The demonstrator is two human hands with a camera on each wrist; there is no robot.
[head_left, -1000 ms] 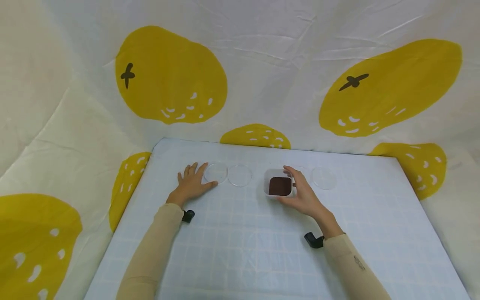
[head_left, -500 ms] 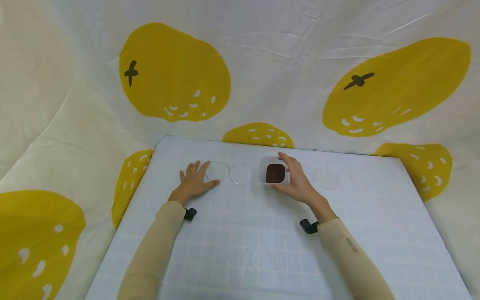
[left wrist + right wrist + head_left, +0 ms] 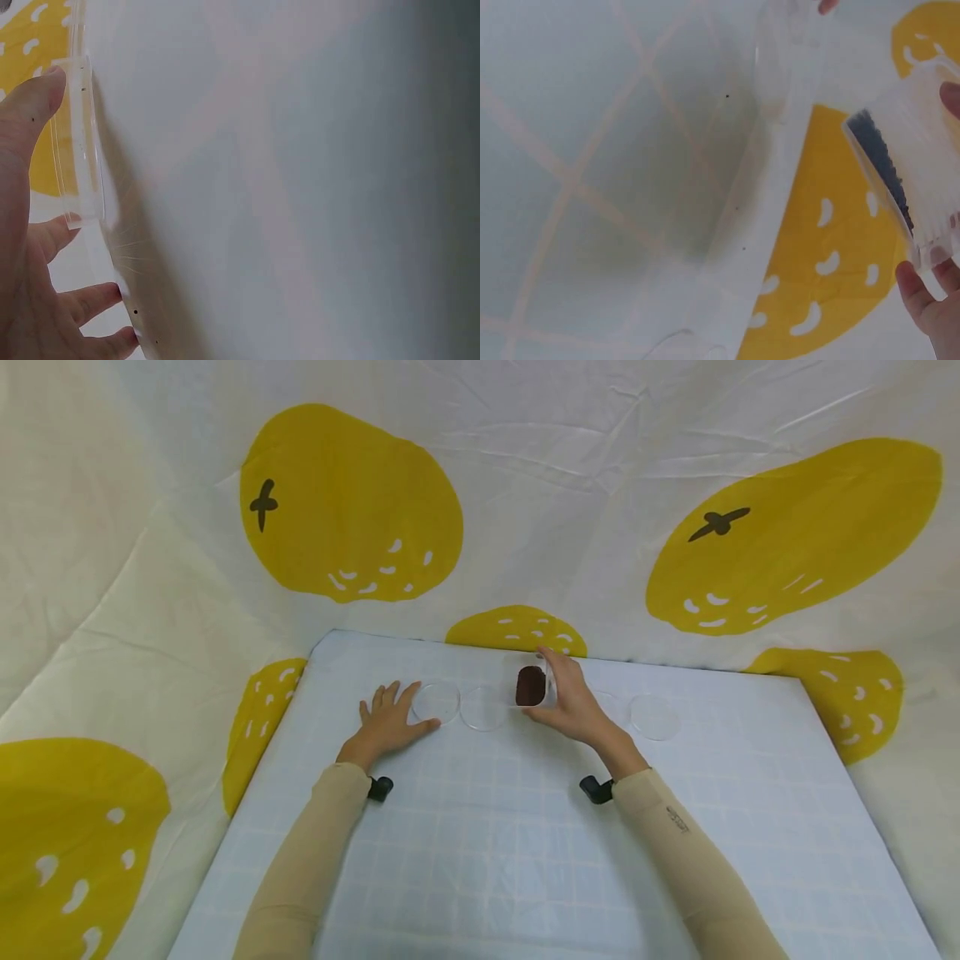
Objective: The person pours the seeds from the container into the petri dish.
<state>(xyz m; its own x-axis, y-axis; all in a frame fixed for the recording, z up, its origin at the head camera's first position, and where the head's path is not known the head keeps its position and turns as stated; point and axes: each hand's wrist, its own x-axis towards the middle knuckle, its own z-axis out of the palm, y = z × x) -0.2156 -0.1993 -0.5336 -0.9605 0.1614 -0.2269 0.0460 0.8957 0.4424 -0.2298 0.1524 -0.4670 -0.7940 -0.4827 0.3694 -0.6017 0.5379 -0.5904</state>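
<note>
My left hand [image 3: 388, 725] spans a clear round petri dish [image 3: 447, 689], thumb and index finger at opposite sides of it. In the left wrist view the dish [image 3: 79, 142] sits upright on the table edge-on to the camera, the other fingertips touching the cloth. My right hand [image 3: 573, 697] grips a translucent square plastic container [image 3: 930, 135] holding dark brown, soil-like grains [image 3: 531, 687]. The container is raised above the table and tilted, its grains lying along one wall. A second clear dish [image 3: 483, 729] stands just left of the container in the head view.
Right of the right hand lies another clear round dish [image 3: 655, 717], with one more [image 3: 609, 697] partly behind the hand. Small dark specks dot the pale checked tablecloth [image 3: 480, 860]. A white curtain with yellow fruit prints [image 3: 352, 510] hangs behind the table.
My right hand has moved the container leftward and away from me, toward the second dish, and tilted it further left. My left hand has stayed at its dish.
</note>
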